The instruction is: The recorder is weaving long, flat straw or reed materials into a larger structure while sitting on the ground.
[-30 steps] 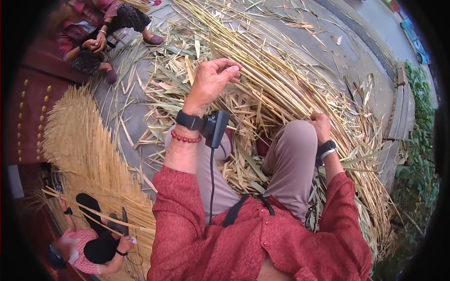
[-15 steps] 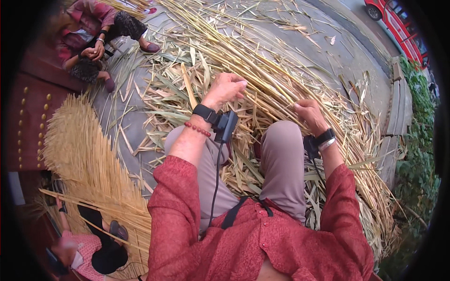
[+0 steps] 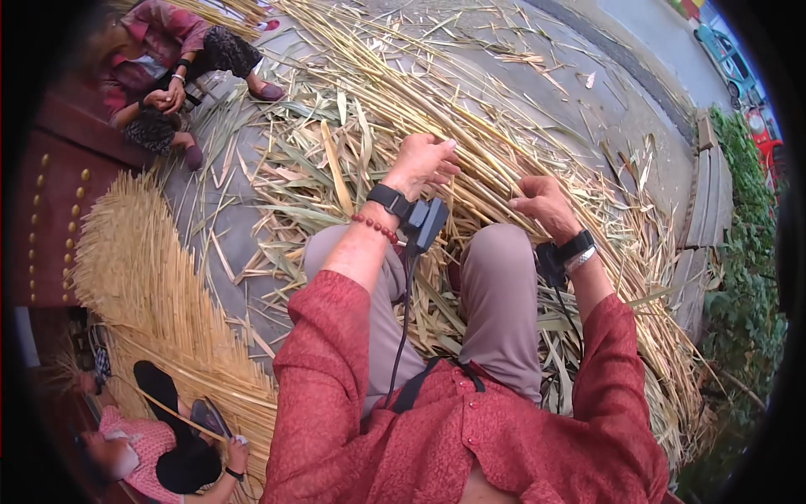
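Around the heap of straw stalks [image 3: 504, 109], which serves as the reference point, the scene reads as follows. Far left of the heap, a fan-shaped woven straw mat [image 3: 143, 277] lies on the paved ground [image 3: 210, 218]. Above the mat, at the heap's upper left edge, a seated person [image 3: 159, 59] in a dark red top keeps both hands together on the lap. Below the mat, a second person [image 3: 143, 449] in a pink patterned top sits low, holding a thin stalk.

At the near edge of the heap, the left hand [image 3: 424, 161] rests on the stalks with fingers loosely curled and partly spread; whether it grips any stalk cannot be told. A black band and a small black device [image 3: 420, 220] sit on that wrist, next to a red bead bracelet [image 3: 374, 228].

Just right of it, the right hand [image 3: 541, 203] is curled narrow over stalks at the heap's near side, apparently pinching a few. Both knees in grey trousers [image 3: 504, 294] rise between the hands. Right of the heap, a stone kerb [image 3: 701, 210] borders green shrubs [image 3: 747, 277].
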Available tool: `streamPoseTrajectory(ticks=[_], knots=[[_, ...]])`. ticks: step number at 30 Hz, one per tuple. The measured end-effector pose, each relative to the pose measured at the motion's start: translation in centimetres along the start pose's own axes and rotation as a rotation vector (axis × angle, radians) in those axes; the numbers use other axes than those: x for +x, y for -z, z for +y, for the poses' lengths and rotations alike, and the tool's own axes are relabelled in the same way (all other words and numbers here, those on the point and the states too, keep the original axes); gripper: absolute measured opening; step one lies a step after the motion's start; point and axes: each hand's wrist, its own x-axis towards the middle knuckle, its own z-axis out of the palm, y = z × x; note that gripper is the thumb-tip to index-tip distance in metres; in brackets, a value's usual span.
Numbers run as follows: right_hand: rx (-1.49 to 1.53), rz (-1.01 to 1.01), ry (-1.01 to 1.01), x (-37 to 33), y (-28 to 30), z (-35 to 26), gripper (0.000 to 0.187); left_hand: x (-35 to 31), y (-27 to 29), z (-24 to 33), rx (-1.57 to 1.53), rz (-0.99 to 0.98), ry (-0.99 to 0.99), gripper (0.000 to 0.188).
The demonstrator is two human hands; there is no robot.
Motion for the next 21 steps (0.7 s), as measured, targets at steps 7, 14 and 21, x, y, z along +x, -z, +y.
streamPoseTrajectory(ticks=[7, 14, 21], knots=[[0.007, 0.024, 0.021, -0.3, -0.3, 0.7, 0.016, 0.2, -0.5, -0.4, -0.171, -0.033, -0.086, 0.022], [-0.179, 0.307, 0.111, -3.5, -0.4, 0.3, 0.016, 0.7, 0.6, 0.2, -0.321, 0.100, -0.268, 0.014], [0.265, 0.291, -0.015, -6.7, 1.2, 3.7, 0.011, 0.7, 2.4, 1.0, -0.475, 0.208, -0.408, 0.015]])
